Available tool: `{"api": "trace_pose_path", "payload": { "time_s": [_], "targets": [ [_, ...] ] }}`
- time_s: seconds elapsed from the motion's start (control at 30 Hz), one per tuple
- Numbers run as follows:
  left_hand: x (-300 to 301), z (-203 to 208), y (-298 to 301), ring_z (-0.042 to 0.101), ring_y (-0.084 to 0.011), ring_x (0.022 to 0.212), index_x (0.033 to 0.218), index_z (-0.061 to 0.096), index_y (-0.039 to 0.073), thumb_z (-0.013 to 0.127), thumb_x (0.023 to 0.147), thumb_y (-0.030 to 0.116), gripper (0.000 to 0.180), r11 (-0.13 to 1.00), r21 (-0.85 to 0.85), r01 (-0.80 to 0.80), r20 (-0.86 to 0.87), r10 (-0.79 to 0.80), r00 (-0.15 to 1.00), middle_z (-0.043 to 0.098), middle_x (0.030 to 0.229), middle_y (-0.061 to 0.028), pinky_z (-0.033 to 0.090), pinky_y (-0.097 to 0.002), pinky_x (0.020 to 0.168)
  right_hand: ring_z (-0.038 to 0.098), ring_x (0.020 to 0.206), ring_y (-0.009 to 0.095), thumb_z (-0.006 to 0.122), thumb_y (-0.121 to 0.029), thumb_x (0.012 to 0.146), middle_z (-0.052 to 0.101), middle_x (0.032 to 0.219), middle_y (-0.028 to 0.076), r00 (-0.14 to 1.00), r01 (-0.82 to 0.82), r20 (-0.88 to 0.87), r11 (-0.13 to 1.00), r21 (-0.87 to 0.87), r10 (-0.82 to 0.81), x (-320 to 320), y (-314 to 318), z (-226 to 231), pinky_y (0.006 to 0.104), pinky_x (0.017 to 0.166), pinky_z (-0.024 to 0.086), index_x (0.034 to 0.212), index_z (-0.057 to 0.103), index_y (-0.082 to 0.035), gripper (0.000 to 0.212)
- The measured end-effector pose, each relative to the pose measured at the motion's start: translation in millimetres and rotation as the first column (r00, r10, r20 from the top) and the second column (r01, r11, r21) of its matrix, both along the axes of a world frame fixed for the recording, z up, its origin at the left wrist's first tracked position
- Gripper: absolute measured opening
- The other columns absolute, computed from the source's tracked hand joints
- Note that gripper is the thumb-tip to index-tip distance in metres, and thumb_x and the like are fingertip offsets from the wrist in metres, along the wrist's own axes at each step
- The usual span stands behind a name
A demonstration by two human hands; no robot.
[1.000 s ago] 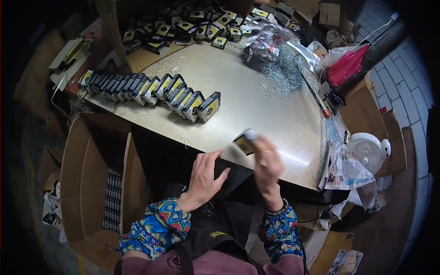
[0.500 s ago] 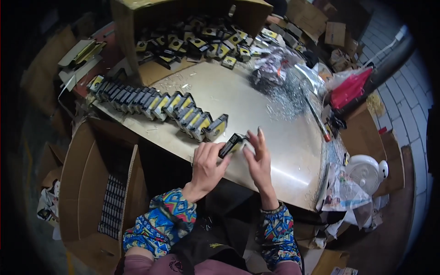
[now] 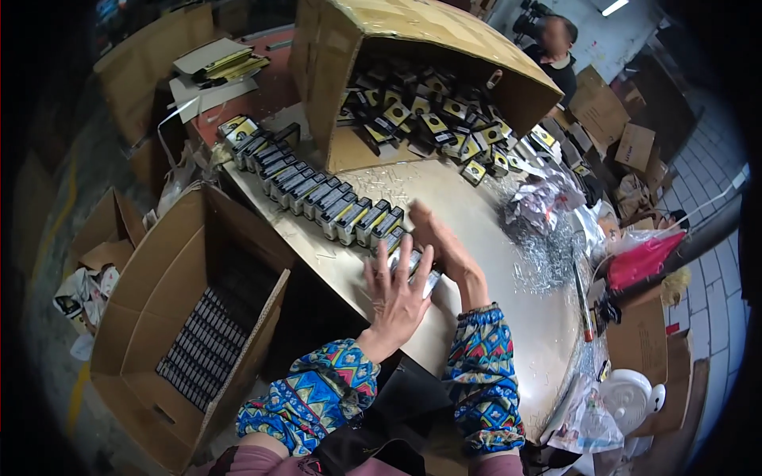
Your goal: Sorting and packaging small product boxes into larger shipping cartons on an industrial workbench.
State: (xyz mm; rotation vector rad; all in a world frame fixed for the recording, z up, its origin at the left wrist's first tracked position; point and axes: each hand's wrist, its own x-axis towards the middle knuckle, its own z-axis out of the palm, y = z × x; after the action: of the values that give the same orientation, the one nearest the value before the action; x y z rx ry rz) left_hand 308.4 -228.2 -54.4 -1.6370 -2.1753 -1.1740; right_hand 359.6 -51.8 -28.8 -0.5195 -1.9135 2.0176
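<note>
A curved row of small black-and-yellow boxes (image 3: pixel 321 198) stands on the pale metal tabletop (image 3: pixel 508 333). My left hand (image 3: pixel 395 305) lies over the near end of that row, its fingers spread flat and partly covering the last boxes. A whitish box end (image 3: pixel 431 283) shows between my two hands. Beside it my right hand (image 3: pixel 447 247) is turned on edge, fingers stretched out along the row's right end. Neither hand is wrapped round anything. Whether the palms press on the covered boxes is hidden.
A big carton (image 3: pixel 317 87) lies on its side at the back, with a heap of similar boxes (image 3: pixel 432 127) inside. An open carton (image 3: pixel 147 349) at left holds packed rows (image 3: pixel 206 341). Clear scraps (image 3: pixel 548 254), a rod (image 3: pixel 583 305) and a white fan (image 3: pixel 629 401) lie right. A person (image 3: pixel 559 71) is behind.
The box held between both hands has been let go at the row's near end. My left hand has spread open; my right has moved up beside the row. The view has shifted.
</note>
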Motion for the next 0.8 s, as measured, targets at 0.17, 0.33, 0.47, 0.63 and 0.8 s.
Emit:
{"api": "trace_pose_path", "payload": {
  "time_s": [0.17,0.33,0.47,0.63,0.8],
  "targets": [
    [-8.1,-7.7,10.4,0.012,-0.0483,0.146,0.156,0.027,0.020,0.082,0.076,0.026,0.097,0.999,-0.050,-0.021,-0.053,0.019,0.998,0.014,0.162,-0.0173,0.017,-0.0711,0.111,0.027,0.148,0.026,0.046,-0.051,0.102,0.032,0.159,0.014,0.992,-0.083,0.093,0.993,-0.080,0.091,-32.1,4.8,25.4,0.0390,0.122,0.022,0.155,0.027,-0.005,0.073],
    [-14.8,-12.2,2.5,0.014,-0.0469,0.146,0.155,0.028,0.018,0.077,0.081,0.035,0.091,0.994,-0.103,-0.021,-0.068,0.014,0.998,0.015,0.161,-0.0182,0.018,-0.0713,0.109,0.030,0.147,0.026,0.046,-0.052,0.102,0.032,0.159,0.014,0.908,-0.334,0.253,0.942,-0.044,0.334,-64.9,5.5,25.6,0.0380,0.122,0.023,0.153,0.032,-0.004,0.071],
    [-25.2,4.2,-4.1,0.012,-0.0526,0.145,0.156,0.021,0.009,0.061,0.095,0.046,0.082,0.927,0.369,-0.067,0.172,0.003,0.985,0.015,0.159,-0.0272,0.013,-0.0680,0.111,0.021,0.151,0.026,0.039,-0.058,0.102,0.021,0.164,0.012,0.939,-0.257,0.240,0.966,0.011,0.247,-78.9,21.1,35.8,0.0435,0.123,0.019,0.158,0.019,-0.009,0.077],
    [-83.3,-3.4,23.5,0.003,-0.0578,0.145,0.156,0.006,0.000,0.050,0.099,0.054,0.090,0.913,0.274,-0.301,0.483,0.140,0.864,0.003,0.159,-0.0342,0.008,-0.0703,0.112,0.028,0.147,0.026,0.041,-0.053,0.104,0.031,0.159,0.017,0.887,-0.376,0.383,0.885,0.274,0.258,-133.7,-4.9,47.0,0.0348,0.120,0.025,0.154,0.029,-0.003,0.073],
    [-164.0,12.6,15.5,0.004,-0.0525,0.147,0.157,0.011,0.001,0.043,0.099,0.059,0.089,0.835,0.231,-0.499,0.353,0.406,0.843,0.006,0.161,-0.0304,0.009,-0.0676,0.115,0.042,0.139,0.033,0.041,-0.052,0.104,0.040,0.152,0.024,0.972,-0.009,0.232,0.980,0.200,-0.038,-103.3,-2.2,71.0,0.0417,0.116,0.035,0.148,0.038,0.003,0.071]
  ]
}}
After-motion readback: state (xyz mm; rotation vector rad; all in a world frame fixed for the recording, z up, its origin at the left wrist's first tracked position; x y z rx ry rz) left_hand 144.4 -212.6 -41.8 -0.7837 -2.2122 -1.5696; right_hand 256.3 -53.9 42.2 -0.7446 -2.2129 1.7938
